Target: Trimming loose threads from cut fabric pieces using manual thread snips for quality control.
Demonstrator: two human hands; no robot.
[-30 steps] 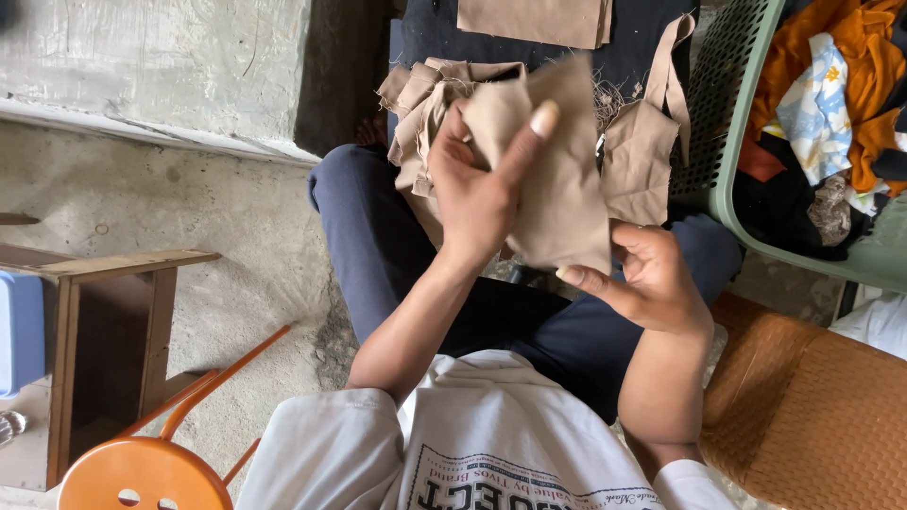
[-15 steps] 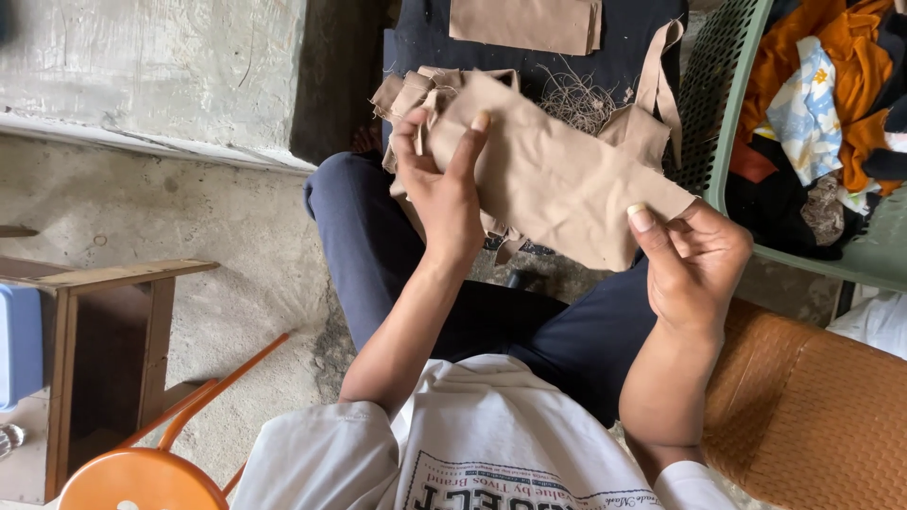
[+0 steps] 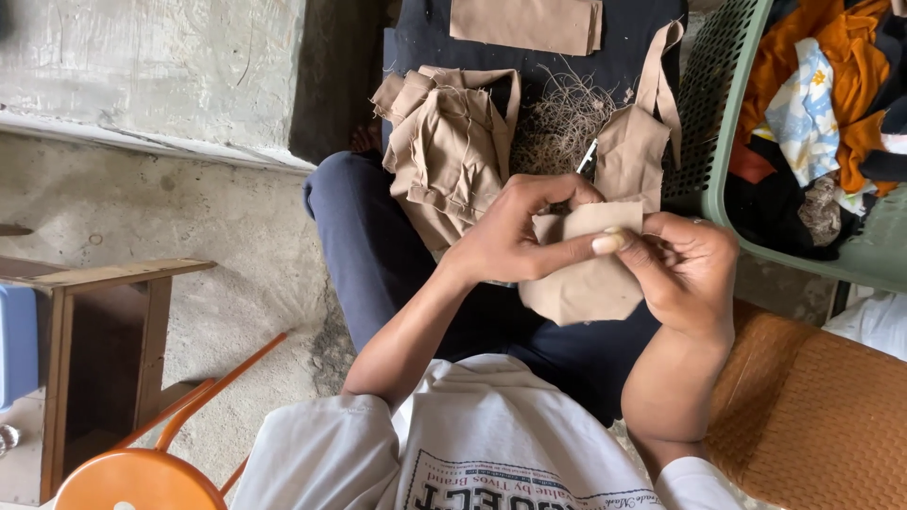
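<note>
Green basket (image 3: 710, 179) of mixed clothes seen at right. Tangled threads (image 3: 562, 123) lie on dark board (image 3: 425, 47). Orange stool (image 3: 142, 477), wooden bench (image 3: 99, 312) noted at left.

Single head-worn view, looking steeply down, close over the lap and both hands

Both forearms angle inward; the left hand (image 3: 515, 241) and right hand (image 3: 685, 269) meet, fingers pinched closed, thumb extended.
</note>
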